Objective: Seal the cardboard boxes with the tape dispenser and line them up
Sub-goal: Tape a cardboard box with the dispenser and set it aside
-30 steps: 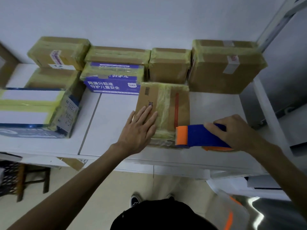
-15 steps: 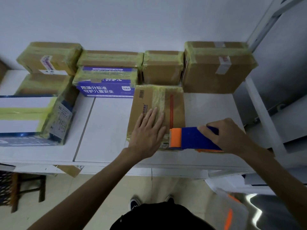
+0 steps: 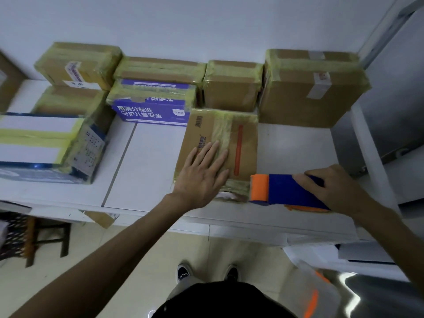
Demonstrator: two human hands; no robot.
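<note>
Head view. Flat box [image 3: 243, 138] lies on the white table [image 3: 149, 161] near its front edge, with a yellowish tape strip down its top. Left hand [image 3: 202, 175] lies flat on the box, fingers straight and slightly spread. Right hand [image 3: 332, 189] grips the blue dispenser [image 3: 282, 191], fingers curled over its body; its orange end touches the box's near right corner. Taped boxes [image 3: 309, 92] stand in a row along the wall behind.
</note>
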